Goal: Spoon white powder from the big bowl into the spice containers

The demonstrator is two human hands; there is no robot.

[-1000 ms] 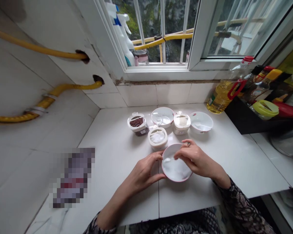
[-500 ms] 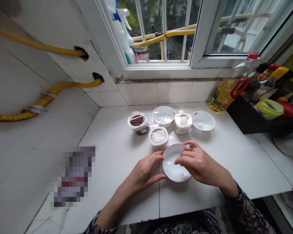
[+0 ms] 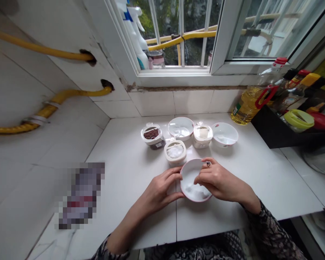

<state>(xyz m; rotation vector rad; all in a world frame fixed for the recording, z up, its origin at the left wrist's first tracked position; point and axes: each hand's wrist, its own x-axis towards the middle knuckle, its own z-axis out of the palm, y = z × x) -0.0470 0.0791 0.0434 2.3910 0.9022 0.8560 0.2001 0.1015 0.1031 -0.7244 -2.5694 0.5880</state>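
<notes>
A small white bowl (image 3: pixel 189 171) with a pink rim stands on the counter in front of me, some white, grainy-looking stuff (image 3: pixel 195 188) in its bottom. My left hand (image 3: pixel 165 186) grips the bowl's left side, thumb low and fingers higher on the rim. Over the bowl's right half, my right hand (image 3: pixel 218 178) is closed with its fingertips pinched together inside the bowl; what they hold, if anything, is hidden. A ring is on one of its fingers. Just behind the bowl is an open-topped jar (image 3: pixel 175 151) of white stuff.
Farther back stand a jar of dark reddish bits (image 3: pixel 152 134), a jar of pale powder (image 3: pixel 203 135) and two more white bowls, a left one (image 3: pixel 181 128) and a right one (image 3: pixel 224 134). An oil bottle (image 3: pixel 243 108) and a black condiment box (image 3: pixel 271 130) are at right.
My right hand's pinched fingers have shifted slightly within the bowl, and the white stuff there lies a little differently. My left hand keeps its hold on the bowl.
</notes>
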